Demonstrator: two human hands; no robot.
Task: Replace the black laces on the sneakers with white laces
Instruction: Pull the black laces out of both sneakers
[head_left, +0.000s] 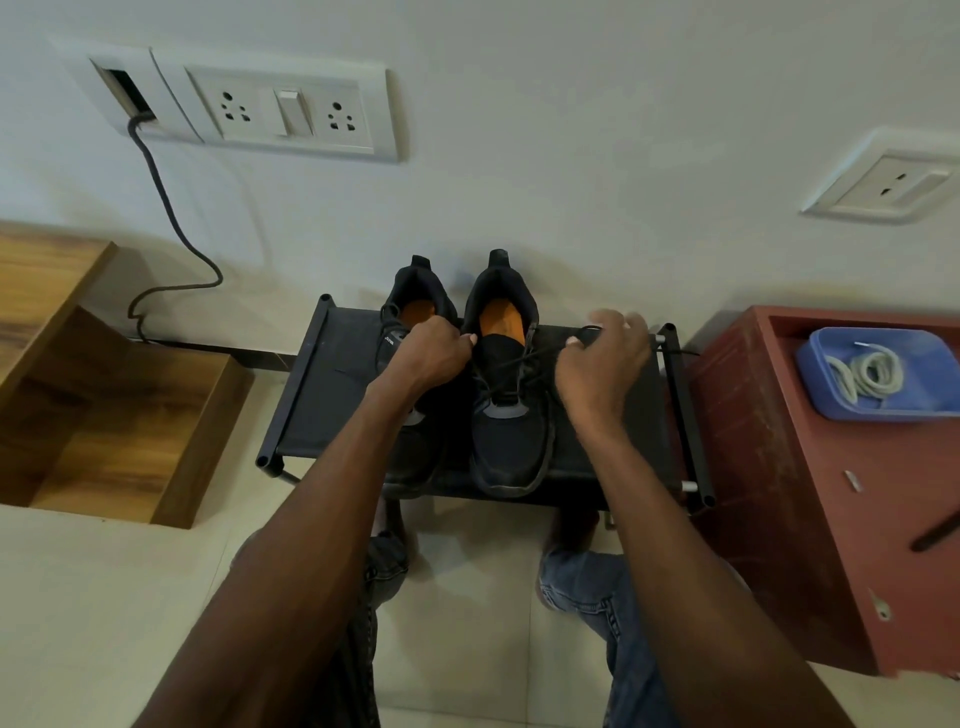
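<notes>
Two black sneakers with orange insoles stand side by side on a low black rack (332, 395), heels toward the wall. My left hand (434, 358) is curled at the collar of the right sneaker (506, 415), partly covering the left sneaker (413, 306). My right hand (602, 364) pinches a black lace (524, 358) and holds it taut out to the right of that shoe. The white laces (865, 371) lie coiled in a blue tray (831, 395) at the right.
The blue tray sits on a red-brown cabinet (779, 519) to the right of the rack. A wooden shelf unit (104, 405) stands at the left. Wall sockets (288, 111) and a dark cable (171, 218) are on the wall behind. My knees in jeans are below the rack.
</notes>
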